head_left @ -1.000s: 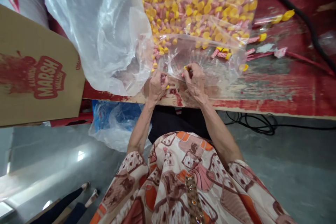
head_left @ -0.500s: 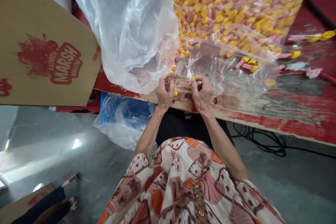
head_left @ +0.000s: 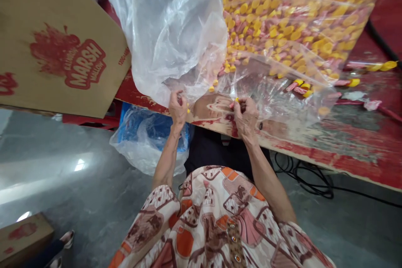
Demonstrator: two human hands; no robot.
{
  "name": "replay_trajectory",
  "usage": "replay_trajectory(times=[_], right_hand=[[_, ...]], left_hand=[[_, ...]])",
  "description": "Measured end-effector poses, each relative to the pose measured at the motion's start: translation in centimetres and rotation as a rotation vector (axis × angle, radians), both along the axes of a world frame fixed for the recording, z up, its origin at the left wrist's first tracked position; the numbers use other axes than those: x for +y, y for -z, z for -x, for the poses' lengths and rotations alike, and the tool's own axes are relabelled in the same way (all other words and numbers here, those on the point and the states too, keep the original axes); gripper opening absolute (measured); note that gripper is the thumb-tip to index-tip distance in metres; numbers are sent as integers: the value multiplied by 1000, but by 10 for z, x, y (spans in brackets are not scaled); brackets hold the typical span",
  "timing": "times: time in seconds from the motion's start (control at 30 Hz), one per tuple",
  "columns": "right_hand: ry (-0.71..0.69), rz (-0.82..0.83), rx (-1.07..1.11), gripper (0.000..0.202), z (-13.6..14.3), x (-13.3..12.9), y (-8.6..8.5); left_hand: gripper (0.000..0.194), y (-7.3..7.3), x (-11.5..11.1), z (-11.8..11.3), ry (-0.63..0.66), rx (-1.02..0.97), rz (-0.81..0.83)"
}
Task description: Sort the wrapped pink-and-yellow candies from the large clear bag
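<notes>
- Left hand [head_left: 177, 109] has moved left, away from the right hand [head_left: 246, 118], its fingers curled; I cannot tell what they grip.
- Right hand, palm down, pinches a small yellow-capped pink tube [head_left: 233, 103] above the table's [head_left: 216, 111] near edge.
- Left: carton [head_left: 63, 50] reading "RAINBOW MARSH MALLOW".
- Far: cloudy bag [head_left: 176, 21] crowding a clear bag of tubes [head_left: 292, 21].
</notes>
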State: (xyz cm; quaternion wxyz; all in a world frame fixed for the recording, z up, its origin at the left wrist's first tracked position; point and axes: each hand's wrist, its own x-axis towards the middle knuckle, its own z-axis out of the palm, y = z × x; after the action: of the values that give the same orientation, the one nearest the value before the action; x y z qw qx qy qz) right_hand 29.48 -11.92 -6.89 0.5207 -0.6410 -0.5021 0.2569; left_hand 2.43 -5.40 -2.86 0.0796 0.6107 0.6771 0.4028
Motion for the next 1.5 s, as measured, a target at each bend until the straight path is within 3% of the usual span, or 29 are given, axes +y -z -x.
replay_trajectory(times=[0.23, 0.33, 0.4, 0.47, 0.6, 0.67, 0.77, 0.8, 0.87, 0.93, 1.0, 1.07, 1.13, 1.2, 1.33, 1.4, 1.5], right_hand=[[16, -11, 10, 29, -1, 1, -2], [11, 0, 5, 31, -3, -1, -6], [37, 1, 2, 33, -3, -3, -10], [106, -20, -17, 35, -3, -5, -13], [167, -52, -62, 36, -3, -8, -15], [109, -25, -58, 36, -3, -8, -14], [64, 19, -54, 34, -4, -8, -12], [69, 29, -63, 33, -4, -8, -12], [78, 52, -85, 31, -4, -8, -12], [72, 70, -102, 30, -4, -7, -11], [57, 68, -120, 32, -5, -6, -10], [52, 60, -156, 33, -6, -5, -9], [53, 68, -185, 34, -7, -5, -9], [76, 68, -184, 35, -7, -6, -10], [157, 29, -154, 38, -3, -7, -12], [153, 59, -156, 38, -1, -6, -13], [190, 21, -159, 37, 0, -4, -13]], left_hand=[[19, 19, -32, -44, 273, 87, -80], [15, 22, -39, -59, 443, 114, -23], [11, 23, -42, -58, 453, 90, 22], [11, 22, -50, -46, 315, 4, 16], [22, 25, -82, 0, -254, -276, -21], [25, 31, -97, 23, -465, -387, 183], [19, 40, -112, 45, -501, -427, 640], [16, 42, -114, 50, -477, -419, 730], [14, 42, -115, 56, -456, -395, 762], [7, 36, -112, 59, -481, -349, 704], [14, 26, -104, 59, -487, -258, 502], [26, 16, -88, 53, -396, -132, 225], [33, 8, -65, 44, -225, 6, 25], [37, 4, -37, 32, -91, 141, 10], [41, -1, 6, 14, -3, 365, 238], [40, -7, 14, 10, 36, 396, 274], [41, -21, 9, 5, 119, 358, 150]])
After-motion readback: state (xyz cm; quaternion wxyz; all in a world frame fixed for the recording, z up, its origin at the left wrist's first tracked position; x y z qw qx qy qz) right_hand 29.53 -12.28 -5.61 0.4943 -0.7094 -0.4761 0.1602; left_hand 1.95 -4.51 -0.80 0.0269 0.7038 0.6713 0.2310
